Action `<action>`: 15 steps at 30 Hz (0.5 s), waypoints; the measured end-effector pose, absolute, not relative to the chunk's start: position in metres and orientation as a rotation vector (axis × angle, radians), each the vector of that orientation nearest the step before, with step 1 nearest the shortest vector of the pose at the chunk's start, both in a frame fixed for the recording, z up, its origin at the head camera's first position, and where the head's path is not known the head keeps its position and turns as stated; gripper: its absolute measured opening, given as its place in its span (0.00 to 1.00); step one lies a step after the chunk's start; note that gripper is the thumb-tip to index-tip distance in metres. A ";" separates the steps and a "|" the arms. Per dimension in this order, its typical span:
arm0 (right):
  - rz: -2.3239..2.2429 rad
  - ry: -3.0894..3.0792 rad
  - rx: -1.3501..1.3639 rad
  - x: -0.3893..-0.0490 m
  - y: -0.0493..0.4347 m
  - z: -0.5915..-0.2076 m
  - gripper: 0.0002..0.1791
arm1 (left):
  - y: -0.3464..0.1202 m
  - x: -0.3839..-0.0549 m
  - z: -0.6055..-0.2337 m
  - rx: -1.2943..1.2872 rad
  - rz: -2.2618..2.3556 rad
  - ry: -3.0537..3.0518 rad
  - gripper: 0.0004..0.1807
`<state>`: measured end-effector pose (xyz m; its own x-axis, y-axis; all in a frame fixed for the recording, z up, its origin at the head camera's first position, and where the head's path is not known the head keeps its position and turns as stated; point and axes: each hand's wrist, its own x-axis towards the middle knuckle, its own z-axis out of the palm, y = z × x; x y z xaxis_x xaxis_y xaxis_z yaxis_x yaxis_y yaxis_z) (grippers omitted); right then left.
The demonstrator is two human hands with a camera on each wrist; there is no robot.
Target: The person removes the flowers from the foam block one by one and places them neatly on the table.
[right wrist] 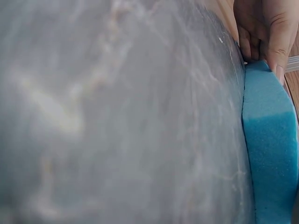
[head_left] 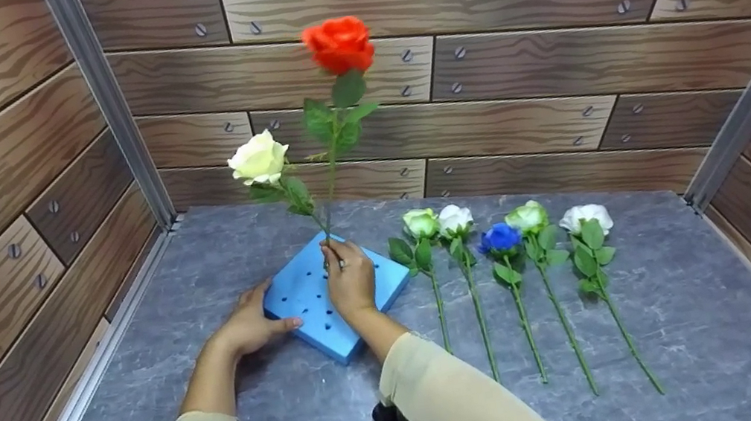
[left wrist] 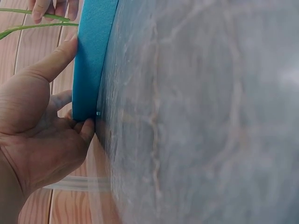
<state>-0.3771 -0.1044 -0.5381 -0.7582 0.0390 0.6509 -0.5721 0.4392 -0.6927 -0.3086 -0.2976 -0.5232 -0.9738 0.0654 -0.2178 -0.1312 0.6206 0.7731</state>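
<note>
Left of centre in the head view, the left hand [head_left: 252, 325] gripped the left corner of the blue foam block [head_left: 315, 303], thumb on the top face and fingers about the edge, presumably bracing so light a piece against sliding. Above it, the cream rose [head_left: 260, 159] leaned up and leftward, its stem running down towards the holes; the block seemed to bear it, though its foot was hidden.

At the centre, the right hand [head_left: 352, 278] pinched the red rose [head_left: 339, 45] low on the stem, probably because a hold near the foot steers a tall flower better. Whether those fingers also touched the cream rose's stem, I could not tell.

Right of centre, the pale green rose [head_left: 420, 223], small white rose [head_left: 455, 220], blue rose [head_left: 500, 238], lime-tinged rose [head_left: 527, 217] and large white rose [head_left: 586, 219] lay in a row, stems towards the bottom of the frame, likely spread so that they would not tangle.

The block sat between the hands, the left at its side, the right over its top; the red bloom rose to upper centre, well above both.
</note>
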 end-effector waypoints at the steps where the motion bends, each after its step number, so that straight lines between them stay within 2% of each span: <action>1: 1.338 -2.089 0.445 -0.377 -0.104 -0.537 0.13 | -0.298 -0.309 -0.522 -0.055 1.273 2.620 0.64; 15: 1.854 -1.968 0.338 -0.377 -0.093 -0.526 0.12 | -0.298 -0.310 -0.524 -0.066 1.269 2.625 0.64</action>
<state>-0.3766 -0.0931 -0.5256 -0.8850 0.1042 0.4539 -0.4469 0.0840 -0.8906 -0.3102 -0.2979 -0.5240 -0.9736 0.0573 -0.2208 -0.1374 0.6252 0.7683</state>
